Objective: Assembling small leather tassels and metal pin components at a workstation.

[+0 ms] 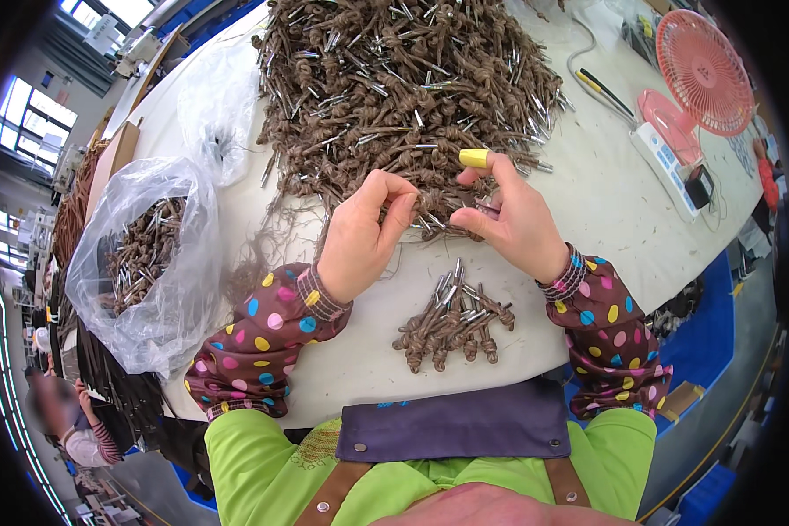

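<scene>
pinching thumb to forefinger, your left hand (pixel 359 241) has its grip closed, though i cannot tell on what, if anything; your right hand (pixel 522 223) spreads thumb and forefinger, and i cannot tell whether its other fingers grasp anything. from your hands, the heap of knotted brown cords (pixel 394 101) lies at twelve o'clock on the worktop (pixel 614 206), a smaller bunch (pixel 443 329) at six.

Rough, matt cord knots (pixel 412 96) at twelve o'clock carry shiny metal tips (pixel 418 117); at nine, a glossy plastic bag (pixel 193 272) crinkles.
</scene>
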Tool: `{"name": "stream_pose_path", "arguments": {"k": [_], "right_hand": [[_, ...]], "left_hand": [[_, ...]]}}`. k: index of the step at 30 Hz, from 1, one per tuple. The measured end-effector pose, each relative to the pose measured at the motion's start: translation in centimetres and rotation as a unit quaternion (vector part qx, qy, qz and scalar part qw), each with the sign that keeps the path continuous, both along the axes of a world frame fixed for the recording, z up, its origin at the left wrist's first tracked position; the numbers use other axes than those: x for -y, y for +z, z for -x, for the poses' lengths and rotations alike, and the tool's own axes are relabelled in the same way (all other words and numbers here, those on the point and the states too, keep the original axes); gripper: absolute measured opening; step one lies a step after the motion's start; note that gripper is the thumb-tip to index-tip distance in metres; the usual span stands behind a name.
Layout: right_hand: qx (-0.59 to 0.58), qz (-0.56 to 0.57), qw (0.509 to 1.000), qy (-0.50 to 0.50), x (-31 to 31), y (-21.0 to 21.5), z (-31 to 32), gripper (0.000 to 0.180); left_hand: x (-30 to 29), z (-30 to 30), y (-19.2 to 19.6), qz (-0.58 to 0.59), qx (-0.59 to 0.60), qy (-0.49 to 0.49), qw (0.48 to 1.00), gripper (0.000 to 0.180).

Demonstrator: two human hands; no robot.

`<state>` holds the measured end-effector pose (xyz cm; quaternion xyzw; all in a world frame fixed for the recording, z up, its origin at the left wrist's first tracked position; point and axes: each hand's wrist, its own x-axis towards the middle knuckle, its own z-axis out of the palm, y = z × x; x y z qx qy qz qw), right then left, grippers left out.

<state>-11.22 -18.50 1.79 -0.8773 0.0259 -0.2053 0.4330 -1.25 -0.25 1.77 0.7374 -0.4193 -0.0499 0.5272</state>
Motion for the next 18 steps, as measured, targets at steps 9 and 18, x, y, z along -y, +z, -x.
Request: {"name": "stream_pose_path", "arguments": {"k": [9,18], "right_hand": [[0.148,0.248,0.957,-0.031,-1.0,0.3,0.1,0.024],[0.173,0.355,0.917,-0.053,-1.1,0.8,0.5,0.019]], "left_hand": [[0.5,0.4,0.3,-0.013,0.128,0.018,0.991,0.006],[0.6,0.5,0.2,-0.010,0.152,0.005,0.988,0.009]]}}
